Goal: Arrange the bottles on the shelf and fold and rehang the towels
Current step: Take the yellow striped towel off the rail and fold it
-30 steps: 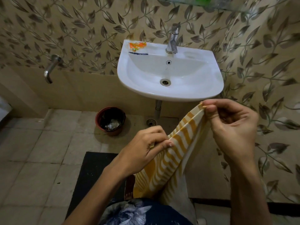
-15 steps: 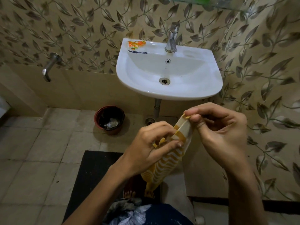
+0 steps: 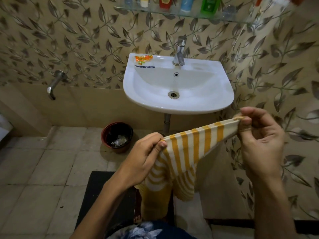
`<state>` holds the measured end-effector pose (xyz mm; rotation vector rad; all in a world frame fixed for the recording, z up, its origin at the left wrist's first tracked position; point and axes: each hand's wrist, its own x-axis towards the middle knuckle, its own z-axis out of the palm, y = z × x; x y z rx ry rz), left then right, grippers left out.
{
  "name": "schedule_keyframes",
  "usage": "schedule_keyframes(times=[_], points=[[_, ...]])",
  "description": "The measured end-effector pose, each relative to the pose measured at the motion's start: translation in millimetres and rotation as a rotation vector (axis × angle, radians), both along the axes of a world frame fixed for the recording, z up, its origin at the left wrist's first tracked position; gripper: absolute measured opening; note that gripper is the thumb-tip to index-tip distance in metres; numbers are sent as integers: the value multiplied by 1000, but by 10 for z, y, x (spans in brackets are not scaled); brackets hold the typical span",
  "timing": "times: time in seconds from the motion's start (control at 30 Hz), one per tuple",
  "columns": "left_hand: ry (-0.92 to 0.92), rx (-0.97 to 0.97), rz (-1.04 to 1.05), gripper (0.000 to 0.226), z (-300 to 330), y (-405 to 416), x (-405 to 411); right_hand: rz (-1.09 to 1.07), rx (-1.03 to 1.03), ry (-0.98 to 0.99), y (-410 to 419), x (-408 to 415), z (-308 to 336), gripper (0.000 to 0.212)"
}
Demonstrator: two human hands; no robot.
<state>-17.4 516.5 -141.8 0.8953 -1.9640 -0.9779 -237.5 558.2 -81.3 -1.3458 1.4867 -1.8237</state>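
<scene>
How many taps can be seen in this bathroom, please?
2. One tap stands on the sink rim at the back. The other tap comes out of the wall, left of the sink, lower down.

I have pulled my hands apart: my left hand (image 3: 145,152) and my right hand (image 3: 259,135), bunched close together half a second ago, now stretch the striped towel's (image 3: 195,144) top edge taut between them. My view has tipped up, bringing the bottles (image 3: 174,2) on the glass shelf (image 3: 215,16) into sight.

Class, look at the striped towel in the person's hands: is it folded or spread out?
Spread along its top edge: the left hand and right hand pinch the towel stretched between them; the rest hangs.
</scene>
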Motion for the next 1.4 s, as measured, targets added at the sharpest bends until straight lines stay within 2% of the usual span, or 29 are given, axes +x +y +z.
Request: schedule_keyframes(times=[0.13,0.23,0.3,0.37,0.43,0.53,0.6,0.63,0.67,0.73,0.8,0.87,1.0,1.1,1.27,1.4], points=[[17,28,-34,42,27,-35,64,-24,15,-38,28,-23,-131,25],[-69,55,-71,41,54,-34,60,-84,-30,-10,20,-50,-151,32],[-115,-39,-37,43,89,-18,56,-102,-42,80,12,-63,-151,34],[-140,-231,28,43,141,13,65,-93,-42,182,11,-63,-136,37],[-139,-341,81,38,209,53,64,-32,-50,202,4,-17,-97,41],[-156,-309,101,30,256,67,29,160,-22,12,-23,149,-39,29],[-181,-259,83,32,254,69,-6,289,51,-9,-31,273,-9,11],[-186,-252,74,32,247,69,-15,352,130,71,-34,323,-2,19],[-184,-254,65,32,242,68,-22,423,235,206,-41,367,1,37],[-171,-257,46,29,234,60,-17,521,454,562,-65,462,-1,61],[-167,-265,35,26,225,45,1,497,540,858,-95,519,-10,50],[-174,-272,32,28,206,22,30,424,565,940,-135,523,21,38],[-172,-221,-35,33,163,-14,85,505,498,889,-109,437,82,24],[-194,-203,-67,27,105,-7,91,519,393,797,-88,385,150,21],[-217,-121,-56,37,-14,-28,115,424,259,581,-65,251,255,15],[-236,-77,-29,37,-22,-52,85,263,122,441,-52,177,261,13]])
